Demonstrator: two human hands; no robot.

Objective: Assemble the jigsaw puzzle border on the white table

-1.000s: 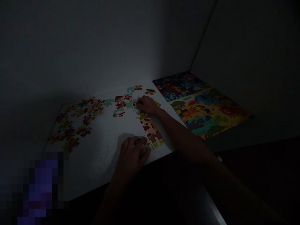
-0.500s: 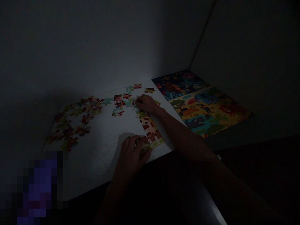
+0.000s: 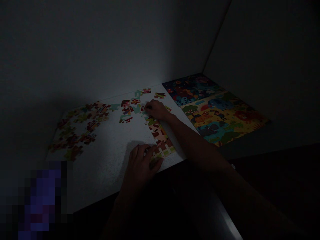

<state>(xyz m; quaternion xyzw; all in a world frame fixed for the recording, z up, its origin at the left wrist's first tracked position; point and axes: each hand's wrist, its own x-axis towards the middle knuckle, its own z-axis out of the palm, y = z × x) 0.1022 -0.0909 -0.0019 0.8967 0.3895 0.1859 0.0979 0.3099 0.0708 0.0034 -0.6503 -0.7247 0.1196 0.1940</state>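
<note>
Showed, in dim light, a joined strip of jigsaw pieces (image 3: 159,134) on a white bench (image 3: 112,146), with long axis running away from the near edge and slanting slightly to the left. Placed the right hand (image 3: 156,109) at the far end, with fingers bunched close together and turned down; could not tell, in the shadow, of any piece pinched there. Placed the left hand (image 3: 140,162) at the near end, by the left corner, half open, with thumb and fingers parted about a green piece (image 3: 153,162); could not tell a firm hold from a light touch. Set a cluster of loose pieces (image 3: 125,119) to the left of the right hand, nearer to it than to the left hand. Gave a larger spread of pieces (image 3: 91,126) farther left. Included, beyond the right forearm (image 3: 195,143), a yellow animal picture (image 3: 226,115) and, behind, a dark picture (image 3: 191,88).
</note>
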